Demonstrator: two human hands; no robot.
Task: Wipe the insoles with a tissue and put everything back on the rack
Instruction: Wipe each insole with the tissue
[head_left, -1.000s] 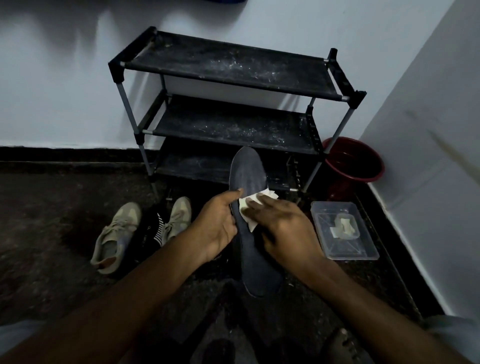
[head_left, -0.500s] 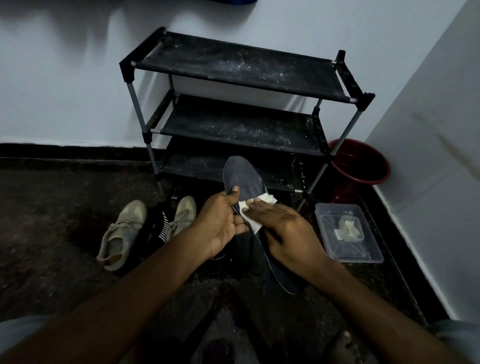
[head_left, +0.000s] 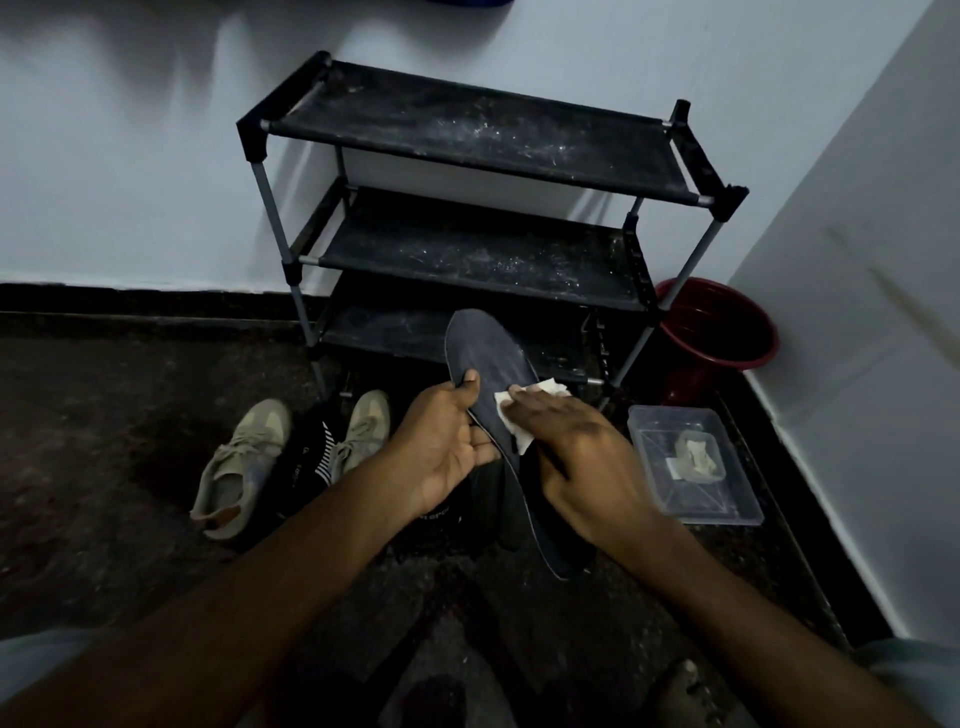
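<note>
The right hand (head_left: 582, 457) lays its fingers (head_left: 540, 410) flat and close together, pressing a crumpled white tissue (head_left: 521, 440) onto the long, dark, matte insole (head_left: 485, 353). The left hand (head_left: 441, 447) grips the insole's edge, thumb on top and fingers seemingly beneath, holding it tilted before the dusty black rack (head_left: 467, 130).

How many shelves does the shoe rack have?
3: the top shelf, the middle shelf below it, and the bottom shelf, partly hidden behind the held insole.

2 shoes (head_left: 244, 457) before rack (head_left: 467, 130), box (head_left: 727, 514) right
</note>
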